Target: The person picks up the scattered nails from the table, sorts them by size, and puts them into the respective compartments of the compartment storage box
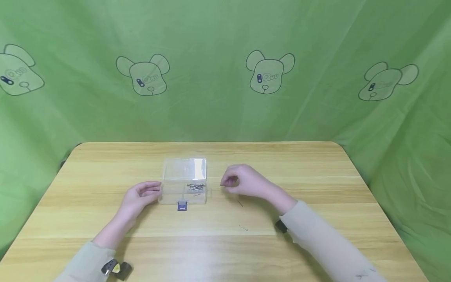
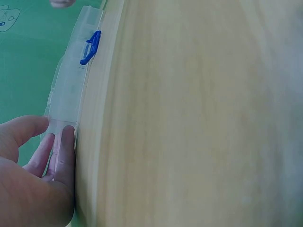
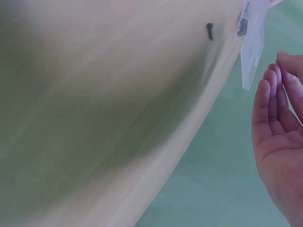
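A clear plastic organizer box (image 1: 171,189) stands on the table with its lid (image 1: 177,169) raised at the back and a blue latch (image 1: 182,206) in front. My left hand (image 1: 139,199) touches the box's left end with loosely straight fingers (image 2: 68,144). Several nails (image 1: 195,187) lie in its back right compartment, and a smaller one lies in front of them. Right of the box, my right hand (image 1: 246,181) is raised, pinching a small thin piece between thumb and index finger; the fingertips mostly hide it. Below that hand lies a short dark nail (image 1: 240,203).
Nearer the front of the wooden table (image 1: 197,250) lies another thin nail (image 1: 243,227). A green curtain (image 1: 211,117) with bear-head prints hangs behind and at both sides. Dark wrist devices show under both sleeves.
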A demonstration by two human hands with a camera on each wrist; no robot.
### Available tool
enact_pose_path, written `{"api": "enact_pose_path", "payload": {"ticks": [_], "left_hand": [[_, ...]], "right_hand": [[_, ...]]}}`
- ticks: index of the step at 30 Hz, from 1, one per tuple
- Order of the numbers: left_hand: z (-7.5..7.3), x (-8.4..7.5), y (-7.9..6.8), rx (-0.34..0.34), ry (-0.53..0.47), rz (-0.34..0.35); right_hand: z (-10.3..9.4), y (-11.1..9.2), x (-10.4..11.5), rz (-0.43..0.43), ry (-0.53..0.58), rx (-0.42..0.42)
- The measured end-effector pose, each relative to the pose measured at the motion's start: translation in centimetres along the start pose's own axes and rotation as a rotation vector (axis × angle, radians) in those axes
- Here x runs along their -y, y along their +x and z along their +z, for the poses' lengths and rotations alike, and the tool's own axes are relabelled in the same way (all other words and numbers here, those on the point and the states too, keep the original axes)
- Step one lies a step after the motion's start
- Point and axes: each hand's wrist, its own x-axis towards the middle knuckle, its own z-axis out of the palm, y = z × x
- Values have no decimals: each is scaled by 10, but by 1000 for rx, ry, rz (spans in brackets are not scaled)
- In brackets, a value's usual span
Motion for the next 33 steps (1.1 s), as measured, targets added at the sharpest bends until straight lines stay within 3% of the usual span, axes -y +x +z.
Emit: {"api": "enact_pose_path", "payload": {"ticks": [15,26,33], "left_hand": [[-1,4,0,-3,3,-11],[-1,2,-1,9,2,8],[0,1,0,6,9,10]], "right_hand": [[-6,-36,-26,64,81,12],[-1,-44,-31,70,113,77],[2,-47,-34,95,65,93]]}}
